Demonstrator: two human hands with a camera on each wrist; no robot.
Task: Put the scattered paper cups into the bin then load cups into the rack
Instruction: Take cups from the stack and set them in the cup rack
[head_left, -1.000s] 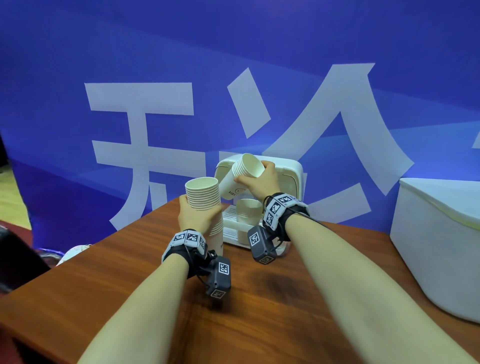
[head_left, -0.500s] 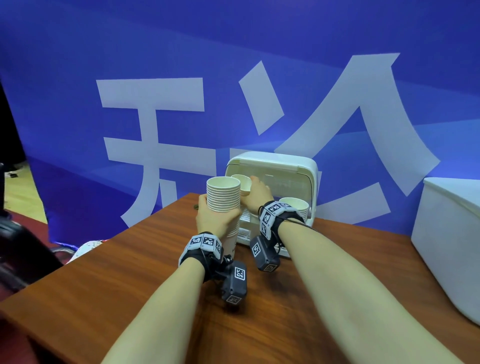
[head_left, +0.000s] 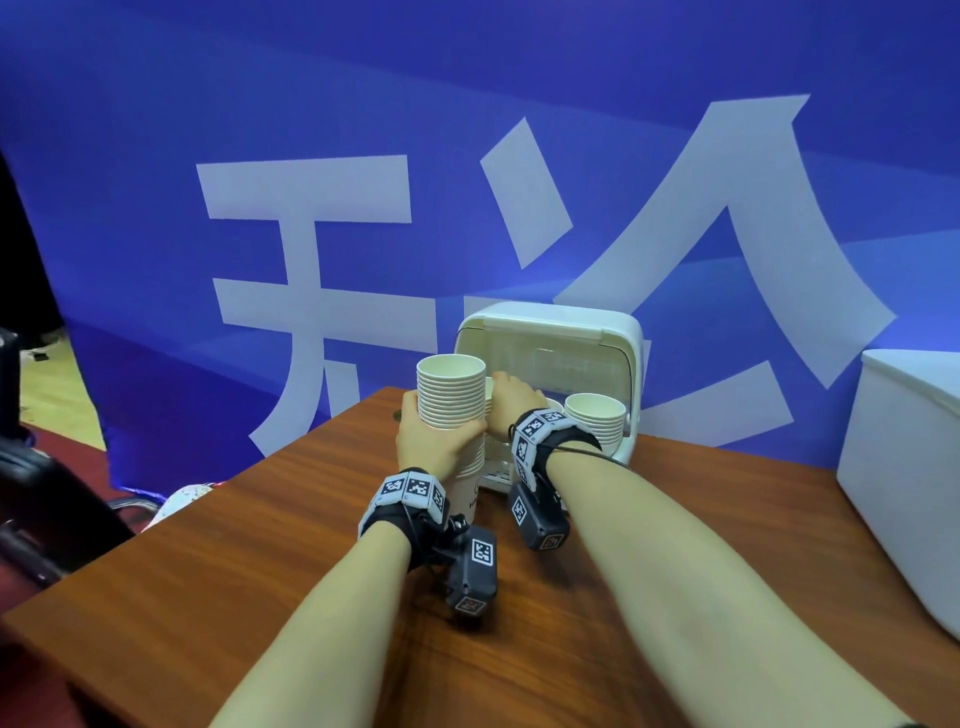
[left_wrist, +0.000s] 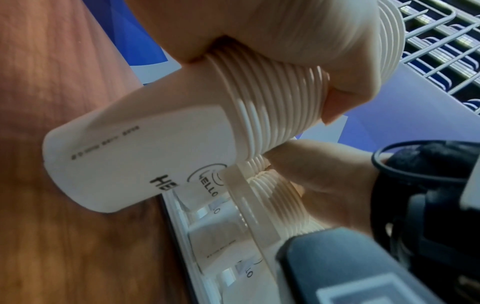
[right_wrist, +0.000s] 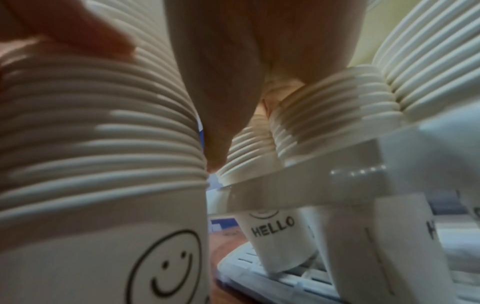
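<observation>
My left hand (head_left: 441, 436) grips a tall stack of white paper cups (head_left: 451, 397) upright just in front of the white rack (head_left: 550, 332), whose lid is up. In the left wrist view its fingers (left_wrist: 285, 30) wrap the stack's rims (left_wrist: 272, 115). My right hand (head_left: 511, 402) reaches into the rack's left side and holds a second cup stack (right_wrist: 324, 115) standing in a slot; the head view hides that stack behind the left one. A third stack (head_left: 595, 418) stands in the rack's right side.
A large white bin (head_left: 909, 467) stands at the table's right edge. The brown wooden table (head_left: 260, 545) ends close to the left. A blue banner hangs right behind the rack. A dark chair (head_left: 47, 493) sits beyond the left edge.
My right hand has brought its tilted cup stack down into the rack's left side. The left hand kept its stack upright beside the rack.
</observation>
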